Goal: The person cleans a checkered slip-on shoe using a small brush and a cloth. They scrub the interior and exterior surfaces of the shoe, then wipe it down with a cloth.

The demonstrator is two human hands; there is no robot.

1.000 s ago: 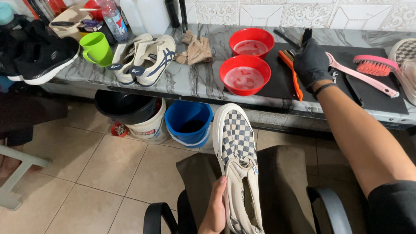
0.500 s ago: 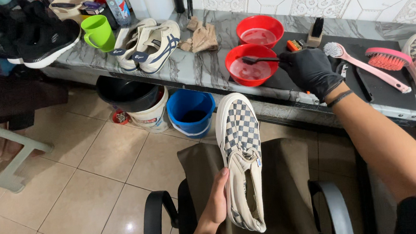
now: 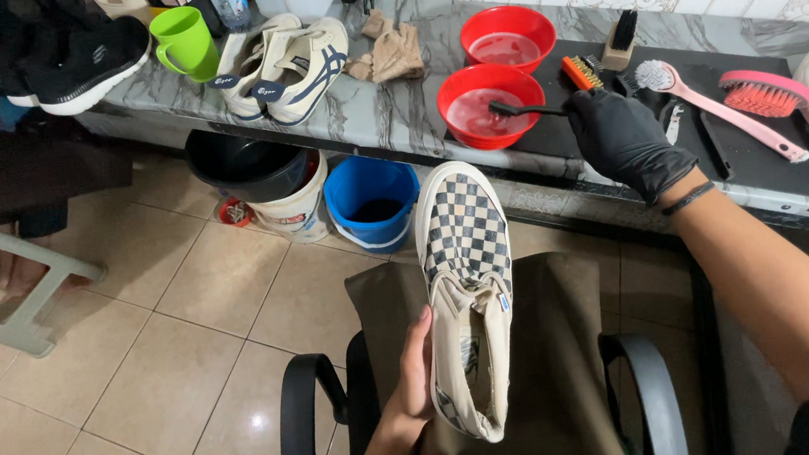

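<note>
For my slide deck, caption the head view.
Left hand holds checkered slip-on shoe; gloved right hand dips small black brush into red bowl.

Two red bowls (image 3: 501,78), two buckets (image 3: 323,191)

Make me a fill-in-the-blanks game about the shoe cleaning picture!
1. The left hand holds a slip-on shoe with a black-and-white ____ pattern on its toe.
2. The right hand wears a ____ glove.
3. The right hand dips a small black brush into the nearer ____ bowl.
4. On the floor under the counter stands a ____ bucket beside a white one.

Missing words: checkered; black; red; blue
</note>
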